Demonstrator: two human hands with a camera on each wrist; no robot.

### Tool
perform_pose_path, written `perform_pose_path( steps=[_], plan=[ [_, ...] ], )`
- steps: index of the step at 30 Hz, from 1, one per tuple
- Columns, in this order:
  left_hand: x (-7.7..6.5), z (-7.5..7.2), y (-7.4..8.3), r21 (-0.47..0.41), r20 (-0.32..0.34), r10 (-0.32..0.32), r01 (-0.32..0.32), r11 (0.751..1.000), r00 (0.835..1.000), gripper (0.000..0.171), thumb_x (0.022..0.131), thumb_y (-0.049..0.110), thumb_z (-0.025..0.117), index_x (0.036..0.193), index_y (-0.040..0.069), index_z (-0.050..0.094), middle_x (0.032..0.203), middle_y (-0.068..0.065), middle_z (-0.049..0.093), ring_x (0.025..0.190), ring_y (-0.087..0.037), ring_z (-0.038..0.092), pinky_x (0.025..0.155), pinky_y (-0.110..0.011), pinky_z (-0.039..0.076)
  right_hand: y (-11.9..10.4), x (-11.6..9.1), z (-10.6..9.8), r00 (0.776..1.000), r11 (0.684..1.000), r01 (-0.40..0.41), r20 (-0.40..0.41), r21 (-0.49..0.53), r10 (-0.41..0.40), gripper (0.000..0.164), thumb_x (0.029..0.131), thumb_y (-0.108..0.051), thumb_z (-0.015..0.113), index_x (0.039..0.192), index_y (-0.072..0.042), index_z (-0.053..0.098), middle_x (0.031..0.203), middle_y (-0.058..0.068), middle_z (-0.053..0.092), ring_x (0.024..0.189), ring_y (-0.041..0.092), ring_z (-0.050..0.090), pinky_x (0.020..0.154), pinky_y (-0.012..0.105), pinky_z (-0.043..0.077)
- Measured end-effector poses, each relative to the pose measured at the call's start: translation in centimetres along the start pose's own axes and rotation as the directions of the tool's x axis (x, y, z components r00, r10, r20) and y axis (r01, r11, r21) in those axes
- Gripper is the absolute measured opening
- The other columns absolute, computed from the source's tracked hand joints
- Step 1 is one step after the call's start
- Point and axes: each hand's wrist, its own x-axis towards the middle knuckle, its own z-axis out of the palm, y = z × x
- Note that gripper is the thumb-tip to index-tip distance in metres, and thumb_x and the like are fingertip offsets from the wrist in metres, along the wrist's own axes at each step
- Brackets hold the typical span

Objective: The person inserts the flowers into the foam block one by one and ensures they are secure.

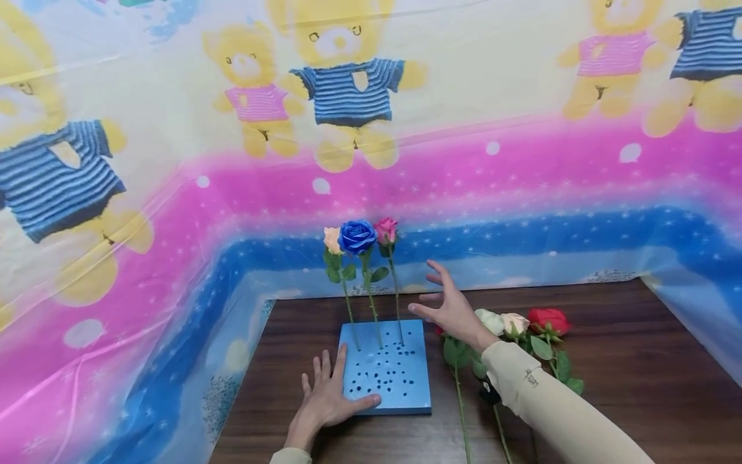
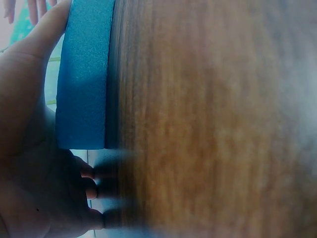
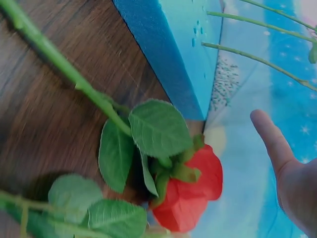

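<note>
A blue foam block (image 1: pixel 385 367) full of small holes lies on the table. Three artificial roses stand upright in its far rows: a peach rose (image 1: pixel 332 240), a blue rose (image 1: pixel 357 236) and a pink rose (image 1: pixel 386 230). My left hand (image 1: pixel 327 394) rests against the block's left side, thumb over the near edge and fingers spread. In the left wrist view the thumb lies along the block's side wall (image 2: pixel 84 84). My right hand (image 1: pixel 455 312) is raised to the right of the pink rose's stem, fingers spread and holding nothing.
Loose roses lie right of the block, partly under my right forearm: a white rose (image 1: pixel 490 321), a peach one (image 1: pixel 514 324) and a red rose (image 1: pixel 549 321). Another red rose (image 3: pixel 190 191) lies close by the block. A patterned cloth (image 1: pixel 464 161) hangs behind the table (image 1: pixel 626 361).
</note>
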Motion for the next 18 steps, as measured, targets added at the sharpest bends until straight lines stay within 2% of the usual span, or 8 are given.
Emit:
perform_pose_path(
  steps=[5, 9, 13, 18],
  plan=[
    [0.0, 0.3, 0.0, 0.002, -0.005, 0.004, -0.004, 1.000, 1.000, 0.140, 0.082, 0.084, 0.080, 0.182, 0.021, 0.006, 0.181, -0.036, 0.003, 0.167, -0.060, -0.004, 0.125, -0.086, -0.004, -0.7, -1.5, -1.6, 1.000, 1.000, 0.015, -0.011, -0.025, -0.015, 0.108, 0.098, -0.042, 0.089, 0.177, -0.046, 0.015, 0.180, 0.016, 0.031, 0.143, 0.041, 0.063, 0.098, 0.057, 0.064],
    [0.0, 0.6, 0.0, -0.005, 0.003, 0.014, -0.014, 1.000, 1.000, 0.140, 0.082, 0.083, 0.081, 0.182, 0.021, 0.006, 0.181, -0.037, 0.002, 0.167, -0.061, -0.005, 0.124, -0.087, -0.005, -1.3, -2.9, -3.1, 0.999, 1.000, 0.009, -0.034, -0.013, -0.010, 0.109, 0.098, -0.041, 0.090, 0.176, -0.049, 0.015, 0.180, 0.012, 0.031, 0.144, 0.038, 0.063, 0.102, 0.060, 0.062],
    [-0.1, 0.4, -0.2, -0.014, 0.009, 0.013, -0.013, 1.000, 1.000, 0.140, 0.083, 0.081, 0.082, 0.182, 0.021, 0.005, 0.181, -0.037, 0.000, 0.166, -0.061, -0.007, 0.123, -0.087, -0.007, -1.6, -4.1, -4.8, 0.998, 1.000, 0.000, -0.057, 0.006, 0.001, 0.109, 0.097, -0.041, 0.090, 0.175, -0.053, 0.015, 0.180, 0.008, 0.031, 0.145, 0.037, 0.063, 0.101, 0.058, 0.062],
    [0.1, 0.1, -0.1, -0.025, 0.012, 0.019, -0.019, 1.000, 1.000, 0.139, 0.084, 0.081, 0.082, 0.182, 0.020, 0.004, 0.181, -0.036, -0.002, 0.166, -0.060, -0.009, 0.123, -0.087, -0.008, -1.8, -5.6, -7.5, 0.997, 0.999, 0.020, -0.077, 0.026, -0.018, 0.109, 0.099, -0.034, 0.089, 0.176, -0.052, 0.012, 0.181, 0.009, 0.029, 0.146, 0.038, 0.061, 0.098, 0.058, 0.064]
  ],
)
